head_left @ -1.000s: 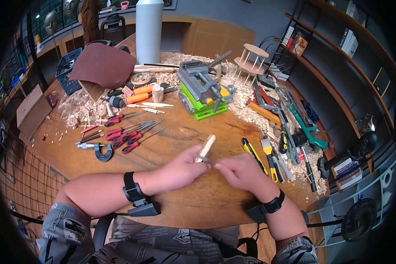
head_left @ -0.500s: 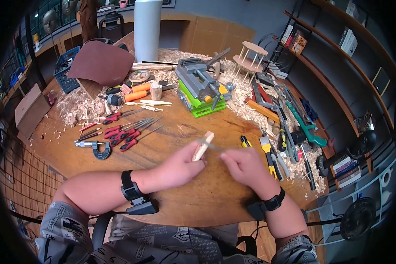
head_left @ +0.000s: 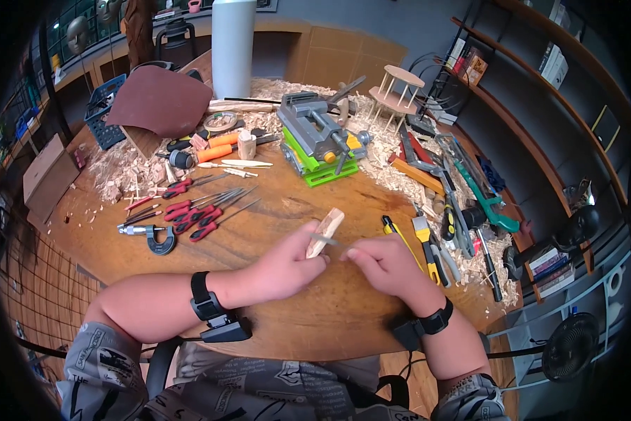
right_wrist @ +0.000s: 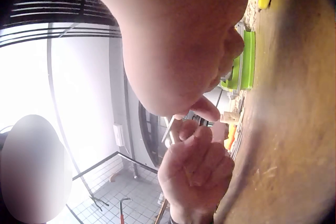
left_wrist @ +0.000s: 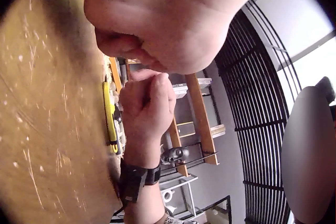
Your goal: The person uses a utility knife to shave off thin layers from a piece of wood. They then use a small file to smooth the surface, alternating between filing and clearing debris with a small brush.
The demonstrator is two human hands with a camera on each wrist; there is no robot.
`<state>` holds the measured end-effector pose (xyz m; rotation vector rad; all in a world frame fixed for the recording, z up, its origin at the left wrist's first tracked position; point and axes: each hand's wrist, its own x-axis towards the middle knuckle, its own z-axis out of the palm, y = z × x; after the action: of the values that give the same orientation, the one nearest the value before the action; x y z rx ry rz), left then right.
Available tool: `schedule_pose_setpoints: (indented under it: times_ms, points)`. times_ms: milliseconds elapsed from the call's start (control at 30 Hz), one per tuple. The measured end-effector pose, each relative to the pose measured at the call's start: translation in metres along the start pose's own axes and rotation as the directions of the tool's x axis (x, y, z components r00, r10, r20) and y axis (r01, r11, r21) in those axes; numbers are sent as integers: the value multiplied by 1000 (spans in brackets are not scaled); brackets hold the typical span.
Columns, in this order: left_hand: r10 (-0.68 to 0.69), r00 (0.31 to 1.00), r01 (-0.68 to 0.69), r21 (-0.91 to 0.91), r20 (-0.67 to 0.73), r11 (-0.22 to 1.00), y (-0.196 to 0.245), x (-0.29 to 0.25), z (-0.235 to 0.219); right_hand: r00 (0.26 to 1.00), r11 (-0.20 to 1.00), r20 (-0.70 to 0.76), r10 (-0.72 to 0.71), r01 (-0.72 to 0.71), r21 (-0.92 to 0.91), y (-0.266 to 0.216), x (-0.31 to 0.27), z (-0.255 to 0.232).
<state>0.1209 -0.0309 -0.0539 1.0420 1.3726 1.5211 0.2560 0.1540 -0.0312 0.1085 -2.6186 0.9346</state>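
Observation:
My left hand [head_left: 284, 265] grips a short pale piece of wood [head_left: 330, 222], whose squared upper end sticks up past the thumb and forefinger. A thin grey metal file [head_left: 327, 241] lies across the wood close above the left thumb. Its other end runs into my right hand [head_left: 387, 263], which pinches it with fingers curled; the handle is hidden in that fist. In the left wrist view my right hand [left_wrist: 147, 111] shows beyond the back of the left hand. The right wrist view shows the curled fingers of my left hand [right_wrist: 197, 169].
Red-handled files [head_left: 193, 216] and a micrometer [head_left: 162, 242] lie to the left. A grey vise [head_left: 315, 126] on a green base stands ahead. On the right are a yellow knife [head_left: 391, 226], a brush [head_left: 423, 235] and several tools among wood shavings [head_left: 389, 172].
The right hand moved slightly up and right with the file, then back toward the left hand. The wood's upper end has tilted and shifted a little, and the file crosses it again.

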Motion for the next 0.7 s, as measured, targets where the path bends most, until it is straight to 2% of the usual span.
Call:
schedule_pose_setpoints:
  times_ms: [33,67,133,167,200,233,267,333,367,433,467,533,633,700]
  points:
    - [-117,993,117,13,3,993,5,-1,-2,1000,1000,2,-1,1,-3,-1,0,-2]
    - [-116,993,116,9,-1,993,1,-1,-2,999,998,20,40,-41,49,-2,0,-3]
    - [55,998,-51,145,-24,988,-9,1,-2,996,991,44,78,-82,105,-5,1,-5]
    - [54,998,-49,146,-26,988,-10,2,-1,987,989,136,90,-104,103,-7,1,-7]
    - [166,986,-154,216,-35,964,-10,3,0,969,987,225,102,-127,97,-8,1,-8]
    - [276,960,-255,284,-36,924,-10,4,0,969,987,224,103,-127,96,-8,1,-7]
    - [276,960,-255,283,-36,925,-10,5,0,977,986,187,103,-125,109,-6,0,-5]
    - [49,999,-46,135,-16,990,-8,3,-2,983,985,153,103,-122,123,-3,-1,-3]
    - [50,999,-47,135,-17,990,-8,2,-2,979,975,163,124,-151,166,0,-1,-4]
    - [1,1000,-1,15,29,1000,-6,2,-1,975,963,173,140,-175,205,3,0,-5]
    - [2,1000,-3,15,29,1000,-6,2,-1,971,951,192,145,-190,244,4,0,-5]
    - [109,992,-112,47,60,993,-10,4,-1,965,936,212,151,-209,284,4,-2,-7]
    - [118,991,-120,46,59,992,-11,4,0,941,913,271,203,-282,294,5,-1,-8]
    - [144,988,-146,35,55,989,-10,5,1,988,922,138,75,-121,369,11,-2,-1]
